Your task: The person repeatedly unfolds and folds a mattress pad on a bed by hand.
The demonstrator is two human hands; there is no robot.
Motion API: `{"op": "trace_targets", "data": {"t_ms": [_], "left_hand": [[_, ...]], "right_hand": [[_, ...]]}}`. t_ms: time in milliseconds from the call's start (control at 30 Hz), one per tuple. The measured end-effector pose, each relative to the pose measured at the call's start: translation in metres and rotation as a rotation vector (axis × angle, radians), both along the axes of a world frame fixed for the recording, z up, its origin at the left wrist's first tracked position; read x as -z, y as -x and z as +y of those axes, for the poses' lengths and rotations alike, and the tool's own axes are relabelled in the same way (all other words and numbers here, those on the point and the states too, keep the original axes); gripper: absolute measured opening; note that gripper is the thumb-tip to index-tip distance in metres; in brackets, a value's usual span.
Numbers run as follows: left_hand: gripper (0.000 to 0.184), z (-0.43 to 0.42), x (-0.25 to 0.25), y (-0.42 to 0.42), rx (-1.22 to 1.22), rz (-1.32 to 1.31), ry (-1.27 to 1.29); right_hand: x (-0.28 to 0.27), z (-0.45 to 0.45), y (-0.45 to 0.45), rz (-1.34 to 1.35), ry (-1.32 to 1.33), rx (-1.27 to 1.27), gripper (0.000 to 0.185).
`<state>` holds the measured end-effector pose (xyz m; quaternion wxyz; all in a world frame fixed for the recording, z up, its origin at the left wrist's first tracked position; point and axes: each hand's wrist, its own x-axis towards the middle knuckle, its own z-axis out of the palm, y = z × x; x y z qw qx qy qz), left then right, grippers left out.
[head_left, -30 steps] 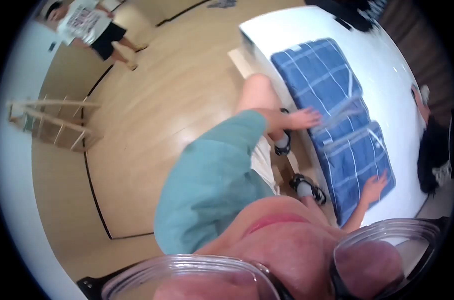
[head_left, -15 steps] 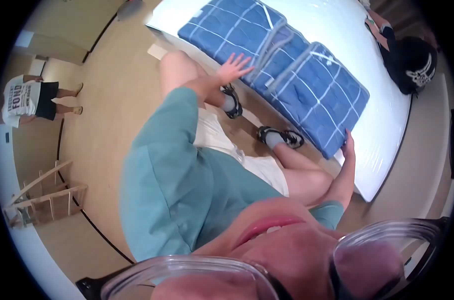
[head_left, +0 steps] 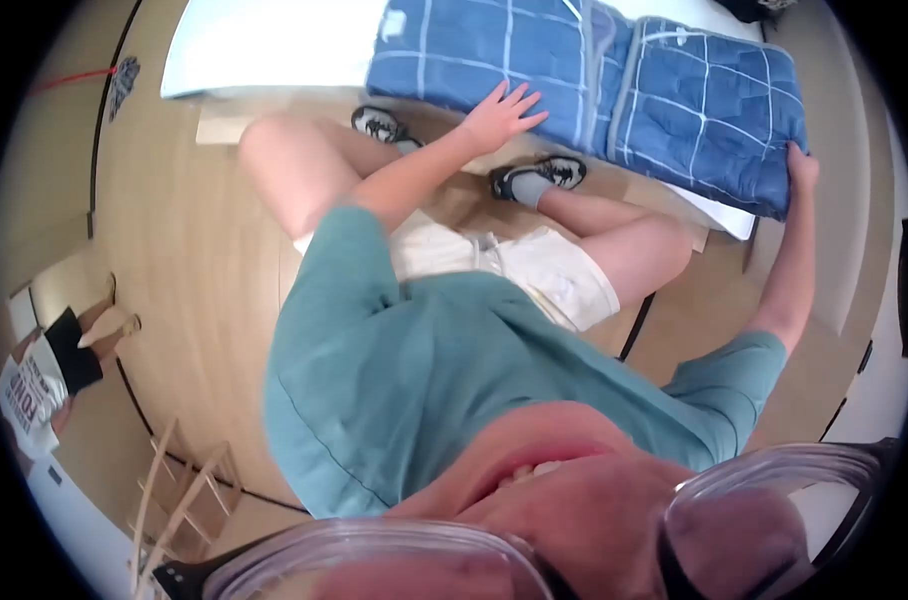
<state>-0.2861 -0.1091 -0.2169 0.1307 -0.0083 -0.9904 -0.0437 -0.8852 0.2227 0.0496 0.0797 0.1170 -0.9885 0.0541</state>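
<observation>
A folded blue quilted mattress pad (head_left: 479, 50) with white grid lines and grey edging lies across the top of the view. Its folded edges meet in a seam right of the middle. My left hand (head_left: 502, 118) has its fingers spread at the pad's near edge, palm down; whether it presses on the cloth I cannot tell. At the pad's right end, my right hand (head_left: 802, 167) grips the near corner, with its fingers partly hidden by the fabric. Beneath the pad is a white, shiny mattress (head_left: 264, 48).
My legs and shoes (head_left: 539, 178) are close to the mattress's front edge. At left stands another person (head_left: 49, 375) in a white shirt and black shorts. A wooden rack (head_left: 179, 490) is at lower left. A pale wall or panel (head_left: 824, 230) rises on the right.
My view has turned to the right, and I am squarer to the pad. The pad's right end has shifted over the mattress's edge, with my right hand at its corner. My left hand stays spread.
</observation>
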Motion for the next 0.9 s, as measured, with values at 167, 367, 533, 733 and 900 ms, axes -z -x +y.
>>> {"op": "trace_targets", "data": {"t_ms": [167, 367, 533, 733, 900], "left_hand": [[0.086, -0.080, -0.012, -0.078, -0.443, -0.045, -0.098], [0.107, -0.102, 0.008, -0.092, -0.616, 0.092, -0.534], [0.111, -0.109, 0.020, -0.108, -0.585, 0.236, -0.733], [0.082, -0.122, 0.018, -0.106, -0.397, 0.362, -1.704], [0.079, -0.141, 0.048, -0.098, -0.439, 0.355, -1.160]], "right_hand": [[-0.098, -0.173, -0.192, -0.467, 0.559, -0.175, 0.077], [-0.026, -0.383, -0.444, -0.378, 0.551, -0.534, 0.057], [0.169, -0.492, -0.544, -0.226, 0.473, -0.580, 0.052], [0.192, -0.504, -0.568, -0.251, 0.408, -0.490, 0.068], [0.172, -0.422, -0.572, -0.317, 0.522, -0.719, 0.029]]}}
